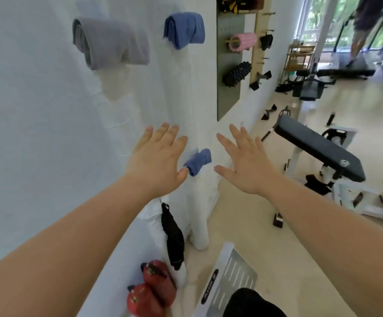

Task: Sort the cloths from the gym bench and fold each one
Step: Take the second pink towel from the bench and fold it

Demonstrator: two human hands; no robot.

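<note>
A folded grey cloth (110, 42) and a folded blue cloth (184, 29) rest on white wall mounts at the top. A smaller folded blue cloth (198, 161) sits lower on the white wall, between my two hands. My left hand (158, 159) is spread flat just left of it, the thumb tip close to the cloth. My right hand (246, 161) is spread to its right, apart from it. Both hands hold nothing. The black padded gym bench (318, 147) stands to the right with no cloth visible on it.
A black strap (173, 236) hangs low on the wall above two red kettlebells (151, 287). A pegboard holds a pink roller (243, 42) and a black roller (236, 73). A metal foot plate (229, 280) lies below. A person (366, 24) is on a treadmill far right.
</note>
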